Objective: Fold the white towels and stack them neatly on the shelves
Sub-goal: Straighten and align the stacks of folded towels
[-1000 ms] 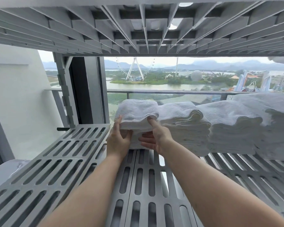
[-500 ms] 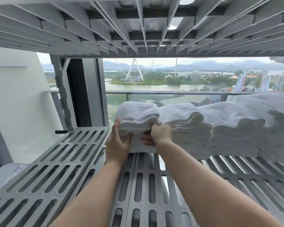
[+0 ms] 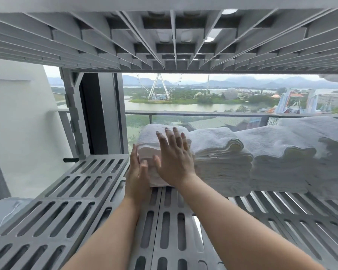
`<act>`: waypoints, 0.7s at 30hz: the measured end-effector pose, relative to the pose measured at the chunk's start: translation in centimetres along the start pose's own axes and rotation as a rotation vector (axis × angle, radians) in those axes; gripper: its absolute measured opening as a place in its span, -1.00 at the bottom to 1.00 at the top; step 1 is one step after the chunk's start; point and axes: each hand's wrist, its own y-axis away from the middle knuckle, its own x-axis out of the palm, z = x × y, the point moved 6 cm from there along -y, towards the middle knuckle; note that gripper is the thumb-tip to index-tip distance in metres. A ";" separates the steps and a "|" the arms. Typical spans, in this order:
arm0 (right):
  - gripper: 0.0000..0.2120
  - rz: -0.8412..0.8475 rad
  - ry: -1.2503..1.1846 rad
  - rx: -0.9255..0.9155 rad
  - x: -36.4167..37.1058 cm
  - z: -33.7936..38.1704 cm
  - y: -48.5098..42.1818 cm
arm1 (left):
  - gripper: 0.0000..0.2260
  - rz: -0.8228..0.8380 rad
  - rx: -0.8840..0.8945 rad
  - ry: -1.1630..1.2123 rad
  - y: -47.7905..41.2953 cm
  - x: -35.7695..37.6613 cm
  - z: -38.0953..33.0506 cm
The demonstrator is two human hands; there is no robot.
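Pressing towel stack [image 3: 147,152] | R hand [image 3: 174,160] flat | L hand [image 3: 137,176] maybe touching

Four stacks of folded white terry towels [image 3: 219,152] sitting in row. Two bare hands showing: left hand [image 3: 138,178], right hand [image 3: 174,162]. Two grey slotted plastic shelves [image 3: 66,198] showing: one underneath, one overhead.

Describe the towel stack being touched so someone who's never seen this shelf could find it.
On the grey slatted shelf before the balcony railing, a row of folded white towel stacks runs along the back. Pick the leftmost stack, beside the dark window frame: it alone has the left hand and right hand laid flat against it.
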 end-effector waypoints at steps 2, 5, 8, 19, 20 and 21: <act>-0.35 0.053 0.024 0.036 2.2 -0.9 1.6 | -0.49 0.025 -0.005 0.012 -0.4 0.5 0.3; -0.30 0.056 0.100 0.015 4.2 -1.7 2.8 | -0.56 0.024 0.021 -0.006 -0.9 0.9 0.7; -0.29 0.012 0.145 0.013 5.0 -1.7 2.8 | -0.56 0.038 0.038 -0.043 -0.9 0.8 0.8; -0.49 0.036 -0.008 0.098 2.7 -0.6 1.7 | -0.62 -0.026 -0.050 -0.118 -0.4 0.6 0.8; -0.54 -0.018 0.013 0.095 1.7 -1.0 0.9 | -0.63 -0.027 -0.049 -0.122 -0.3 0.5 0.7; -0.57 -0.053 0.043 0.107 0.7 -1.7 0.0 | -0.67 -0.022 -0.040 -0.129 -0.2 0.5 0.5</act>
